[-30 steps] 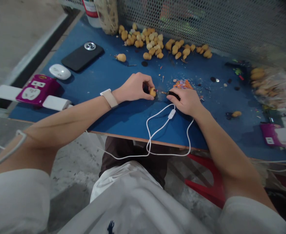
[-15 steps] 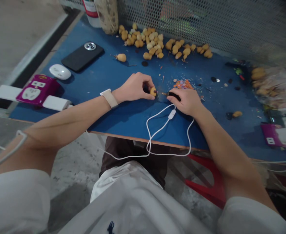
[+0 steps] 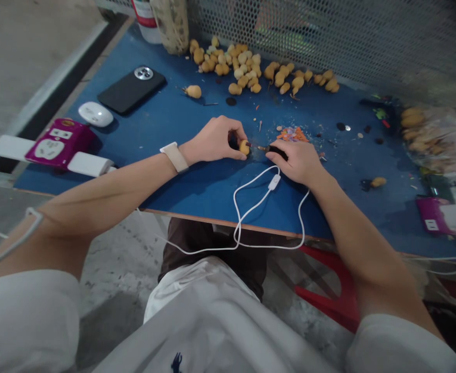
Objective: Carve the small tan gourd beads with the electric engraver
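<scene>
My left hand (image 3: 216, 137), with a pale band at its wrist, pinches a small yellow-brown gourd (image 3: 244, 148) between thumb and fingers just above the blue table (image 3: 197, 189). Facing it, my right hand (image 3: 296, 159) is closed around a dark-handled, pen-like tool (image 3: 264, 148) with a thin metal tip. That tip points left at the gourd, by a dark spot on its end; whether they touch I cannot tell. My right fingers hide most of the handle. A white cord with an inline switch (image 3: 274, 182) loops below this hand.
Many small gourds (image 3: 243, 67) lie along the perforated metal panel (image 3: 329, 46). Orange and purple scraps (image 3: 292, 134) sit behind my right hand. To the left are a black phone (image 3: 130, 90), a white oval case (image 3: 96, 114) and a purple power adapter (image 3: 60, 144). A plastic bag (image 3: 445, 140) rests far right.
The gourd has turned or shifted very slightly in my left fingers, and the tool's tip has moved a little against it. Both arms stay nearly in place.
</scene>
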A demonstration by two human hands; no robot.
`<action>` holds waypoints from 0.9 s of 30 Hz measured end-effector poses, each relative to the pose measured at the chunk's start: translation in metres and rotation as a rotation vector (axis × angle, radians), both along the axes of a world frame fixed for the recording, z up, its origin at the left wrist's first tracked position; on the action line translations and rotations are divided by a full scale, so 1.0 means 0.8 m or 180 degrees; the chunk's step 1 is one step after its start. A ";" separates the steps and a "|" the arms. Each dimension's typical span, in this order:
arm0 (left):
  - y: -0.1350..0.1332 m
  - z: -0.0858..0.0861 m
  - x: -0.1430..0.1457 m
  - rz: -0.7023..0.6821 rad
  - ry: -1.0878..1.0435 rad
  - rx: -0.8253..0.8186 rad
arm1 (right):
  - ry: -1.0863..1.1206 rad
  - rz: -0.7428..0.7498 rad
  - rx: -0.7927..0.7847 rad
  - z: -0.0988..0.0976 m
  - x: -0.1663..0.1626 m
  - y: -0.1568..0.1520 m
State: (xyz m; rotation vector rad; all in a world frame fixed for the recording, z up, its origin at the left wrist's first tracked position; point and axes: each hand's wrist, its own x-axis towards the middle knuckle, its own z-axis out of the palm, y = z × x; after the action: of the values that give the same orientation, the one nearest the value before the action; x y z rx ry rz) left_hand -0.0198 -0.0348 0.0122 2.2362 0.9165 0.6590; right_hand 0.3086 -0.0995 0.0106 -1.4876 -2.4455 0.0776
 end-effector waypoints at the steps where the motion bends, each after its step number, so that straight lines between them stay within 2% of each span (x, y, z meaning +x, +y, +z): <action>1: 0.000 0.000 0.000 -0.0001 0.0000 0.0012 | 0.0004 -0.0011 0.0004 0.000 0.000 0.000; 13: 0.000 0.001 0.001 -0.0045 -0.0098 0.0039 | 0.0020 -0.0006 0.0004 -0.001 0.001 0.001; 27: 0.001 -0.007 0.001 -0.0068 -0.0217 0.0066 | -0.0080 0.0005 -0.0005 -0.002 0.003 0.001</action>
State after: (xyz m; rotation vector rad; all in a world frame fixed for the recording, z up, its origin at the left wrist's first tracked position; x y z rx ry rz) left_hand -0.0192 -0.0337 0.0065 2.2245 0.8547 0.7337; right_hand 0.3112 -0.0991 0.0089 -1.4961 -2.4670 0.0613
